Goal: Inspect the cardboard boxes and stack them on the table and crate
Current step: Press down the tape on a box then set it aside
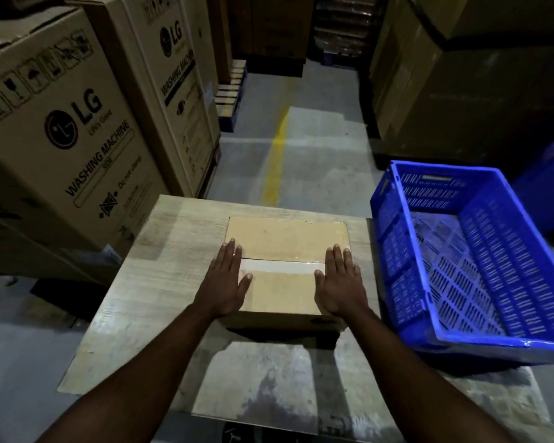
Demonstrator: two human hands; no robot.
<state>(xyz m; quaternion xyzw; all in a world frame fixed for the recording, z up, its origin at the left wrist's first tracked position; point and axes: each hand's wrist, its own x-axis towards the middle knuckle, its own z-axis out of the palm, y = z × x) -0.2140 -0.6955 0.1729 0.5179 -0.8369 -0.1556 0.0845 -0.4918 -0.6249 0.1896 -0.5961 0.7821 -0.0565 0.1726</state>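
A taped, closed cardboard box (285, 241) sits on the pale wooden table (147, 282), near its far half. My left hand (226, 281) lies flat on the box's left top edge, fingers straight. Flat on the right top edge rests my right hand (339, 281), its fingers also straight. A strip of clear tape runs across the lid between the two hands. An empty blue plastic crate (397, 238) stands tilted at the table's right side.
Large washing machine cartons (61, 139) line the left side. More big cartons (461, 91) stand at the back right. A grey floor aisle with a yellow line (277, 161) runs ahead, with pallets (231, 94) beyond.
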